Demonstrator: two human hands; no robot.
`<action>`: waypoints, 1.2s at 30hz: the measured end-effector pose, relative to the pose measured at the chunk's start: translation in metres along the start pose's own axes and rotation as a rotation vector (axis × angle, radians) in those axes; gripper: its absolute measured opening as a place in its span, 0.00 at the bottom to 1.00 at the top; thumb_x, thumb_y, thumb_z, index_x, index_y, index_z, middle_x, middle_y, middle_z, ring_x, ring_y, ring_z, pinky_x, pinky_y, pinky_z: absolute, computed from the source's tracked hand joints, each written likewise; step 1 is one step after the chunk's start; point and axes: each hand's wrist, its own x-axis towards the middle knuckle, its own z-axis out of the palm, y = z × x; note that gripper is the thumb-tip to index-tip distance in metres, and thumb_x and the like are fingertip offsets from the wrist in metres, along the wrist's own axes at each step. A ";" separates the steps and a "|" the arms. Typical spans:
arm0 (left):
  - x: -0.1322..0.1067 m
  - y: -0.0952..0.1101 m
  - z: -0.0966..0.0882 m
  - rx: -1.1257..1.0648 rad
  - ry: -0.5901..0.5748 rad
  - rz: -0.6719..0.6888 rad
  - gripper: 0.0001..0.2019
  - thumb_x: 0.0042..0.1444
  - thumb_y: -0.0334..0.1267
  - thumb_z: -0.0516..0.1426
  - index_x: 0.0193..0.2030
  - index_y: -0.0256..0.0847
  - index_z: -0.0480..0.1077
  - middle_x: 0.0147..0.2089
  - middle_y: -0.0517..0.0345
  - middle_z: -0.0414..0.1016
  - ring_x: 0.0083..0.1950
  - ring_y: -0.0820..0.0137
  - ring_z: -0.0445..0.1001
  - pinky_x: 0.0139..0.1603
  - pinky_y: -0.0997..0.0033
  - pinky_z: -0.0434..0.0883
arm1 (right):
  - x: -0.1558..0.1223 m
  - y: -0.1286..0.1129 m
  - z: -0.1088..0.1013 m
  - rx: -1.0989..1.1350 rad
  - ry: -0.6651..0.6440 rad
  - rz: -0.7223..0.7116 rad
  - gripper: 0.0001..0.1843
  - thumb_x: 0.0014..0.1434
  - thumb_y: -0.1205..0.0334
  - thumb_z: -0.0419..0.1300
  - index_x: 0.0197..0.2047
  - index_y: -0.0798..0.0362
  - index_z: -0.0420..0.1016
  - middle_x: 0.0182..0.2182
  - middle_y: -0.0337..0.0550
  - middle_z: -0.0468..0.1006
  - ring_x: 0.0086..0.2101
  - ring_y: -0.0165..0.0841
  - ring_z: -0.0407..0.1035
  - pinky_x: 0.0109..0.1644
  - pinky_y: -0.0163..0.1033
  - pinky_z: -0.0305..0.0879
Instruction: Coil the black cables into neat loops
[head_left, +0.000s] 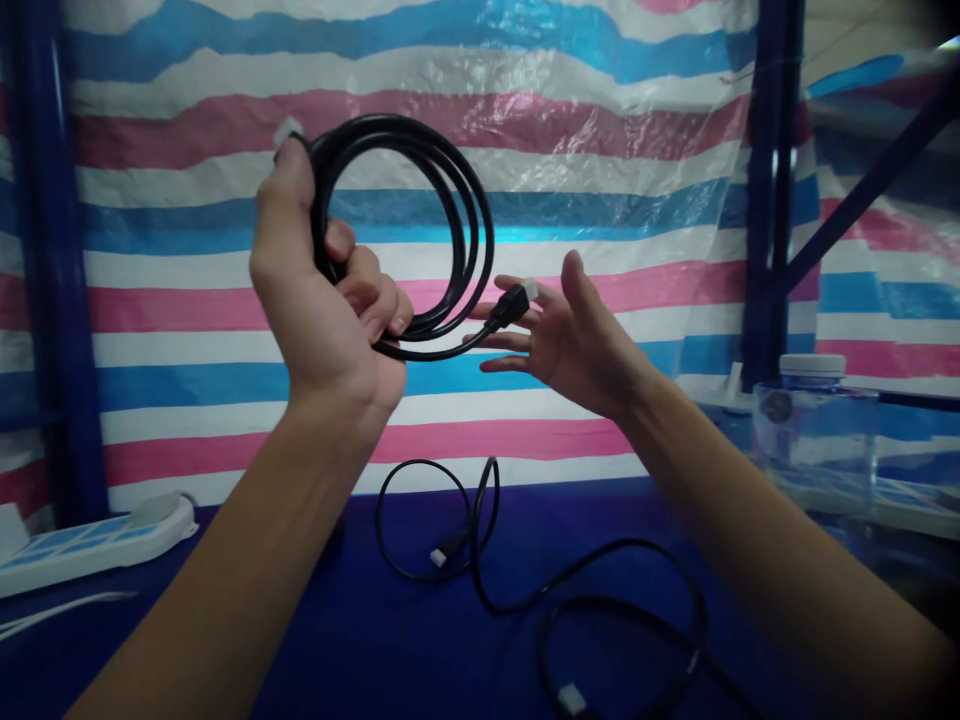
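A thick black cable (480, 215), wound into several round loops, is held up in my left hand (334, 300). My left fingers curl round the lower left of the coil, and one pale-tipped plug shows above the thumb. The cable's other end, a black plug with a pale cap (514, 303), sticks out to the right. My right hand (562, 335) is behind that plug with fingers stretched out and thumb raised; whether it touches the plug I cannot tell. Below, a thinner black cable (585, 570) lies loosely looped on the dark blue table (360, 640), with pale-ended plugs showing.
A white power strip (97, 540) lies at the left, with white wires (67, 605) in front of it. On the right stands a clear bottle with a white cap (814, 440). Blue metal posts (772, 200) flank a striped plastic sheet (600, 200) behind the table.
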 end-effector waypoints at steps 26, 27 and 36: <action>0.001 -0.018 0.000 -0.148 0.034 -0.408 0.17 0.61 0.49 0.45 0.25 0.42 0.54 0.13 0.71 0.42 0.13 0.80 0.44 0.18 0.77 0.55 | 0.004 -0.009 0.031 -0.640 0.381 -0.368 0.34 0.51 0.72 0.55 0.59 0.41 0.55 0.50 0.40 0.65 0.50 0.39 0.63 0.51 0.46 0.63; 0.003 -0.020 -0.002 -0.132 0.025 -0.406 0.17 0.60 0.50 0.45 0.25 0.42 0.53 0.13 0.71 0.42 0.13 0.80 0.44 0.18 0.78 0.55 | 0.004 -0.009 0.028 -0.654 0.362 -0.341 0.32 0.51 0.72 0.55 0.57 0.43 0.57 0.48 0.40 0.67 0.49 0.39 0.63 0.49 0.46 0.64; 0.005 -0.018 -0.007 0.241 -0.324 -0.366 0.16 0.57 0.52 0.49 0.27 0.42 0.60 0.12 0.72 0.41 0.11 0.80 0.43 0.16 0.76 0.59 | 0.001 -0.009 0.007 -0.863 0.073 -0.237 0.27 0.53 0.74 0.54 0.56 0.53 0.60 0.45 0.45 0.69 0.46 0.39 0.64 0.51 0.47 0.62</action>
